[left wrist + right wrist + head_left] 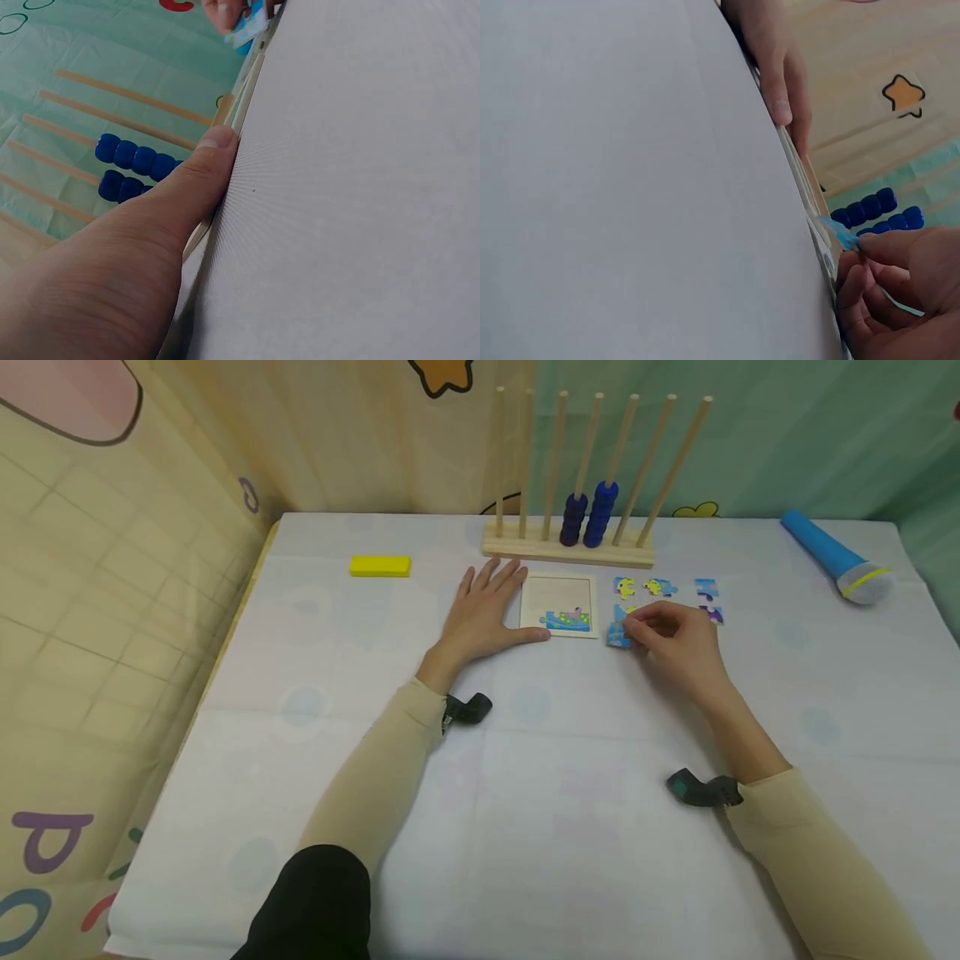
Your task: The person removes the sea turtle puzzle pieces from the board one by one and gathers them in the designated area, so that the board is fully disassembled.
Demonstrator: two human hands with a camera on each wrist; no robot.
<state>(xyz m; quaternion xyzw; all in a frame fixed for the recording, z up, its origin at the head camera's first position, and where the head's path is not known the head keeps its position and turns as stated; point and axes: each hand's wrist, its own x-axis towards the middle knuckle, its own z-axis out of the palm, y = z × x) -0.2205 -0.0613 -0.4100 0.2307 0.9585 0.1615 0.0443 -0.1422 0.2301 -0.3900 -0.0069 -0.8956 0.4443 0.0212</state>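
Note:
A square wooden puzzle tray [558, 595] lies on the table, with joined blue and green pieces [567, 620] along its lower right. My left hand [483, 617] is spread flat at the tray's left side, its thumb touching the lower edge. Between thumb and fingertips, my right hand [678, 643] pinches a blue puzzle piece [618, 635] just right of the tray. In the right wrist view that puzzle piece [841, 233] is tilted up. Loose puzzle pieces [624, 587] lie in rows beyond the right hand; some are partly hidden by it.
Behind the tray stands a wooden peg rack [570, 553] with dark blue beads [602, 514] on two rods. A yellow block [380, 566] lies at the back left. The blue toy microphone [832, 556] rests at the back right. Curtains hang behind the table.

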